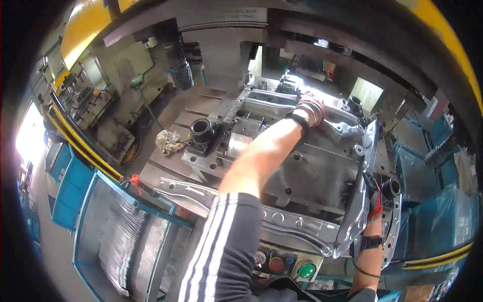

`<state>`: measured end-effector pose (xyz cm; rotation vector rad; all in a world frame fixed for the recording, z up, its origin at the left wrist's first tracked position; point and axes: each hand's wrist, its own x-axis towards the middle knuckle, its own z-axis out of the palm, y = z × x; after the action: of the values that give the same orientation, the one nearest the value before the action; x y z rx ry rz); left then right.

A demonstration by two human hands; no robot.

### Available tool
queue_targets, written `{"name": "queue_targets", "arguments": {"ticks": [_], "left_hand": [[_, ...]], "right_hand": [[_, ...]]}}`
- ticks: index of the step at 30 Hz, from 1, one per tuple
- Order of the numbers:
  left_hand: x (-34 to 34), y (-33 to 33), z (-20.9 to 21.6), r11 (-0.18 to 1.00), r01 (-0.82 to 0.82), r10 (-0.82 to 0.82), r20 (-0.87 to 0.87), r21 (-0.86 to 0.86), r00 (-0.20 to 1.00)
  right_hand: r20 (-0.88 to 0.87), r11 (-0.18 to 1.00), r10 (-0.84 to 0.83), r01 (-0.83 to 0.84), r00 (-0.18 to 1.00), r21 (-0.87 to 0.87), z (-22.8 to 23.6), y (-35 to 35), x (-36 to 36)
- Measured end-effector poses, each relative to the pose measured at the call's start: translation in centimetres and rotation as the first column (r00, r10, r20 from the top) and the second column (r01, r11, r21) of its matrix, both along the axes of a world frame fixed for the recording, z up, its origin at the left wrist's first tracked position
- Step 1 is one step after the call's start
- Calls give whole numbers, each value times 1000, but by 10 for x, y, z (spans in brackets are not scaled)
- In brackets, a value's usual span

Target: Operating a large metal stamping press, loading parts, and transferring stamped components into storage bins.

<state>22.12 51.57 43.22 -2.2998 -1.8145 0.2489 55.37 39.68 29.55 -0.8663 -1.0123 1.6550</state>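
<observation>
A grey stamped metal frame (302, 224) with curved rails lies over the die of a press. My left arm stretches across it, and my left hand (312, 108) in a red glove is at the far rail (269, 104). The fingers there are hidden by the hand and glare, so their grip is unclear. On the right side, my right hand (374, 199), in a red and black glove, is closed on the outer edge of the side rail (358, 204). Beneath the frame shows the flat die plate (317, 176).
Black guide bushings (202, 130) stand at the die's corners. A crumpled rag (170, 143) lies left on the press bed. Lower left, a blue-edged bin (88, 241) holds a row of thin metal parts. Near me is a control box with a green button (306, 271). The press ram (221, 45) hangs above.
</observation>
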Motion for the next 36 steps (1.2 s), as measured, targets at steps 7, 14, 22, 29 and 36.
{"name": "queue_targets", "arguments": {"ticks": [7, 14, 22, 29, 36], "left_hand": [[-21, 50, -25, 992, 107, -87, 236, -70, 968], [-34, 27, -14, 965, 72, -100, 99, 251, 990], [-44, -72, 26, 942, -13, -36, 139, 337, 990], [-153, -277, -17, 805, 88, -176, 94, 587, 980], [-241, -388, -130, 965, -245, 229, 162, 88, 960]], "right_hand": [[349, 915, -204, 52, 915, 399, -15, -4, 22], [-16, 995, -58, 56, 998, -77, -20, 3, 13], [8, 999, -28, 28, 1000, -38, 0, -18, 16], [-40, 996, 38, -41, 998, -76, 4, -23, 9], [-49, 996, -2, -3, 999, -94, 21, -33, 8]]}}
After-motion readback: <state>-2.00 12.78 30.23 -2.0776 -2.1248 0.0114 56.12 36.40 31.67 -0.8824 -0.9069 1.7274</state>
